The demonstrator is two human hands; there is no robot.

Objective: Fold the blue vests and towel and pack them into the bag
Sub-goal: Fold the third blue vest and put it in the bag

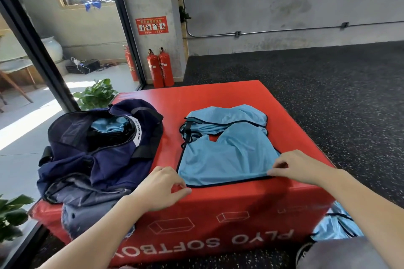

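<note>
Dark navy fabric duffel bag lay unzipped on the left of the red padded plyo box; light blue cloth showed inside its mouth. Left hand hovered at the near-left hem corner of the light blue mesh vest with black trim, thumb and forefinger pinched together, apparently on nothing. Right hand pinched the near-right hem corner. Risk, as judged: slippery mesh, bunched at the shoulders, could fold crooked or slide off the near edge. More blue cloth lay on the floor, right.
</note>
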